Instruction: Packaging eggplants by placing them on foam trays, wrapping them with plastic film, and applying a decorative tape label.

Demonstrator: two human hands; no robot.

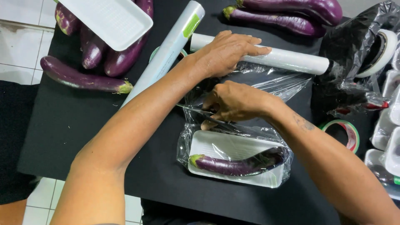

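Observation:
My left hand [227, 52] presses flat on a roll of clear cling film [291, 59] lying across the black table. My right hand [235, 102] grips a knife [192, 110] whose blade points left, against the film stretched between the roll and a white foam tray [208, 146]. On that tray lies one purple eggplant [239, 164], with film draped over the tray and bunched around its edges.
Several loose eggplants [83, 79] lie at the back left, with an empty white tray [106, 18] on top, and two more eggplants [287, 16] at the back. A boxed film roll [166, 54], tape rolls [350, 133], a black bag [354, 46] and stacked trays [389, 141] crowd the right.

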